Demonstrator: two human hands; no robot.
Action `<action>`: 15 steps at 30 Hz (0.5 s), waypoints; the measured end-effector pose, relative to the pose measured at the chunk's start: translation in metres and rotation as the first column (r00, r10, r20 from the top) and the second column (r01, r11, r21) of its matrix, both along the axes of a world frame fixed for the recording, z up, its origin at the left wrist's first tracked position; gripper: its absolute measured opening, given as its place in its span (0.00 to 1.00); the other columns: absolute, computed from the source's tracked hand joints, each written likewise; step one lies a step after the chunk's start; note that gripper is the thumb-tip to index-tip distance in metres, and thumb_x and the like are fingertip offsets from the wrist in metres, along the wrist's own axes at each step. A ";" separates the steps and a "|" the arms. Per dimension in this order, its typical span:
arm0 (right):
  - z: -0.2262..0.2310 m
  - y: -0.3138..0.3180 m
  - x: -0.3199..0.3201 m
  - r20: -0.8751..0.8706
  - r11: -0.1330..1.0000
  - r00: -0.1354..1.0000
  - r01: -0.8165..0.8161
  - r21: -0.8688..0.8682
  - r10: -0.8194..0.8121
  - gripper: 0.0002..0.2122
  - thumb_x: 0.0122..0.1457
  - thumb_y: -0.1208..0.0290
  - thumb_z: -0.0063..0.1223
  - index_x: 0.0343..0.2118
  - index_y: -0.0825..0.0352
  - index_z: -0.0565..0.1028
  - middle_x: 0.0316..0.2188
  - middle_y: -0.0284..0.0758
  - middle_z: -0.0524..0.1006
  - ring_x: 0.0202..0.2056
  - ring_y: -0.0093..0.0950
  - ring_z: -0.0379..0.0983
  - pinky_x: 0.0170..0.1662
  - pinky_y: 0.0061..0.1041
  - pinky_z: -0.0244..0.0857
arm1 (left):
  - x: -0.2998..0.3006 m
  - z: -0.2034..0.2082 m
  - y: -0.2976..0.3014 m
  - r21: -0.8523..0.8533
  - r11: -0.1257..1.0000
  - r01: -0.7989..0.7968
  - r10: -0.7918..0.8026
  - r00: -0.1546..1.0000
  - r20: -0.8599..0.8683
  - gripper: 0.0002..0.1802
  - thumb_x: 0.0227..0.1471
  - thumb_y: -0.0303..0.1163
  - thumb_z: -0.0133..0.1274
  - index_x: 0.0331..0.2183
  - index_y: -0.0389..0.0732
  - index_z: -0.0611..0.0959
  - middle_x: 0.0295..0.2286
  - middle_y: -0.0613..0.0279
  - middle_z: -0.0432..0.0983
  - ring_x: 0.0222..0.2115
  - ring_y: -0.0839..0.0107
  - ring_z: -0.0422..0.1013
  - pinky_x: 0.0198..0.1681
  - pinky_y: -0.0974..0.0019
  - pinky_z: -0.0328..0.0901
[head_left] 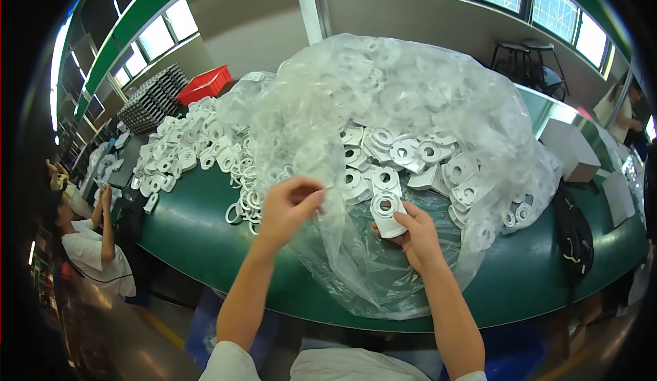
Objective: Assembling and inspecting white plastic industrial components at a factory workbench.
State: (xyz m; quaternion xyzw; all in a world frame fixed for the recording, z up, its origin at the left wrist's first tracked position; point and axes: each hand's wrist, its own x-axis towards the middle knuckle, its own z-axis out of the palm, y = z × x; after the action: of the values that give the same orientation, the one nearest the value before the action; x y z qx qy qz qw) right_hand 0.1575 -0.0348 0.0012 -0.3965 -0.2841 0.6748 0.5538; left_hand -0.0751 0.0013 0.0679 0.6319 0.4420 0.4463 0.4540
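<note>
My right hand (419, 238) grips a white plastic part (388, 221) with a round ring and hole at its upper end, thumb on its face. Just beyond it, similar white parts (404, 151) spill from the mouth of a large clear plastic bag (301, 117). To the left, my left hand (289, 206) hovers by the bag's edge with fingers curled and thumb toward the index finger; no object shows in it, though motion and the angle hide the fingertips. Loose white rings (251, 196) lie beyond it on the green table (198, 217).
More white parts (181, 141) cover the table's far left, near a red bin (205, 85) and stacked grey trays (154, 97). At right are a white box (569, 150) and a black bag-like item (573, 237). A person (96, 244) works at far left.
</note>
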 end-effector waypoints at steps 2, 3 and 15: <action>0.000 -0.001 -0.003 -0.055 0.999 0.998 0.023 0.039 -0.020 0.18 0.53 0.83 0.42 0.50 0.77 0.63 0.40 0.46 0.74 0.38 0.37 0.76 0.41 0.30 0.72 | 0.029 -0.011 0.016 -0.029 0.990 0.135 -0.129 0.980 0.149 0.06 0.51 0.24 0.53 0.32 0.31 0.78 0.23 0.60 0.76 0.23 0.74 0.74 0.24 0.74 0.67; -0.002 -0.001 -0.004 -0.040 0.999 0.999 0.024 0.039 -0.022 0.18 0.53 0.83 0.42 0.50 0.77 0.63 0.40 0.46 0.74 0.38 0.37 0.76 0.41 0.30 0.72 | 0.041 -0.017 0.022 -0.082 0.983 0.164 -0.144 0.968 0.207 0.07 0.51 0.25 0.53 0.33 0.31 0.77 0.24 0.57 0.77 0.25 0.72 0.75 0.25 0.73 0.69; -0.008 -0.001 -0.007 0.120 0.993 0.992 0.021 0.114 -0.034 0.22 0.50 0.87 0.46 0.51 0.74 0.64 0.42 0.38 0.73 0.40 0.28 0.75 0.40 0.24 0.72 | 0.066 -0.057 0.016 -0.231 0.958 0.167 -0.090 0.946 0.310 0.09 0.51 0.25 0.54 0.34 0.29 0.77 0.25 0.56 0.77 0.22 0.73 0.75 0.23 0.74 0.69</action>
State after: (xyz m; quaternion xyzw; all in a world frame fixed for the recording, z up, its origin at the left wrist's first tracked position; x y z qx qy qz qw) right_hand 0.1509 -0.0356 -0.0065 -0.4089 -0.3492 0.6248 0.5661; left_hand -0.0089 0.0169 0.0110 0.5218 0.3800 0.4449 0.6208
